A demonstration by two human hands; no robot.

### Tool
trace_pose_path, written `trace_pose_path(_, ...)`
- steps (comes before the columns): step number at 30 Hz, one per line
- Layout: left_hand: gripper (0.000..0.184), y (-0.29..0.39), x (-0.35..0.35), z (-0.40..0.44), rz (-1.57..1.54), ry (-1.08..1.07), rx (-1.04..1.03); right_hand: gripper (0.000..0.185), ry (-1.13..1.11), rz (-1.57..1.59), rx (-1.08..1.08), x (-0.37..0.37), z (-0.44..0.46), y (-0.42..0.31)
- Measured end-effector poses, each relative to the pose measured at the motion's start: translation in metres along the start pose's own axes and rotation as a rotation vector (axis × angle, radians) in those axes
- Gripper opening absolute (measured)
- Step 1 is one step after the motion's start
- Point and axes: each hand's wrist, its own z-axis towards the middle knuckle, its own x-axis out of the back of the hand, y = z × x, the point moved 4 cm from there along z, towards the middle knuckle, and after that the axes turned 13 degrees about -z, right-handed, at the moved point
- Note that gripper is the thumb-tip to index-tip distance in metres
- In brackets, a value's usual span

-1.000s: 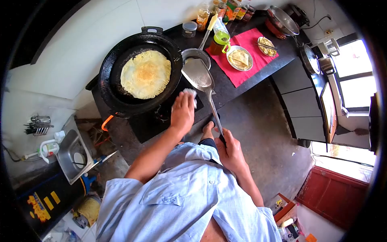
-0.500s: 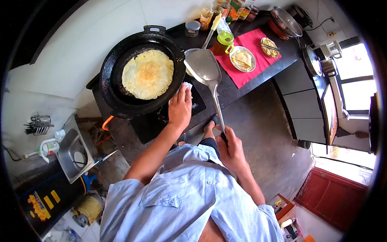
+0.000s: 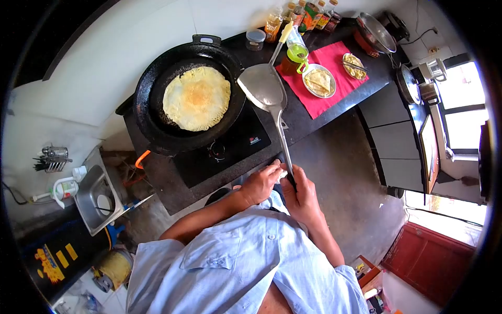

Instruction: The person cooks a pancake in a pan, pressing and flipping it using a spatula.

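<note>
My right hand (image 3: 301, 196) is closed around the dark handle end of a metal wok spatula (image 3: 266, 89), whose broad blade is raised beside the pan. Close against it, near my waist, my left hand (image 3: 264, 184) is closed on a crumpled white cloth or tissue (image 3: 283, 175), mostly hidden by the fingers. A thin round pancake (image 3: 197, 98), browned at its centre, lies flat in the black wok (image 3: 149, 137). The wok sits on an induction cooker (image 3: 230, 152) with a black glass top.
On a red cloth (image 3: 316, 111) stand a plate with a folded pancake (image 3: 319, 82), a bowl of food with chopsticks (image 3: 355, 66) and a green-lidded jug (image 3: 297, 54). Several bottles (image 3: 308, 15) line the wall. A metal sink (image 3: 94, 196) lies at left.
My left hand has drawn back from the cooker beside the wok to my right hand, carrying the white cloth or tissue. The spatula and my right hand have barely moved.
</note>
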Motion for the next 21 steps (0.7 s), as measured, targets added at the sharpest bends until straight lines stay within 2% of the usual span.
trace_pose_path(1,0.041,-0.004,0.002,0.005,-0.031,0.038,-0.013,0.030,0.006,-0.004,-0.005,0.002,0.001,-0.004)
trace_pose_path(2,0.042,-0.012,0.011,0.011,0.046,0.085,-0.070,0.030,0.011,-0.010,-0.011,0.004,0.001,-0.006)
trace_pose_path(5,0.046,0.026,0.070,0.030,0.377,0.350,-0.220,0.034,-0.049,-0.018,-0.077,0.004,-0.006,-0.005)
trace_pose_path(8,0.048,0.016,0.096,0.045,0.623,0.460,-0.133,0.034,-0.057,-0.004,-0.080,-0.002,-0.006,-0.005)
trace_pose_path(10,0.041,-0.013,0.094,0.058,0.659,0.502,-0.024,0.034,-0.081,-0.007,-0.089,-0.005,-0.007,-0.007)
trace_pose_path(11,0.048,-0.035,0.088,0.061,0.728,0.448,0.032,0.034,-0.096,-0.020,-0.100,-0.007,-0.007,-0.009)
trace_pose_path(14,0.047,-0.039,0.072,0.048,0.556,0.444,-0.017,0.031,-0.071,-0.034,-0.053,-0.010,-0.006,-0.012)
trace_pose_path(19,0.038,-0.007,0.055,-0.040,0.323,0.178,-0.205,0.032,-0.144,-0.062,-0.104,-0.007,-0.004,-0.018)
trace_pose_path(21,0.038,-0.020,0.061,-0.092,0.140,0.195,-0.037,0.032,-0.140,-0.075,-0.099,-0.006,-0.004,-0.017)
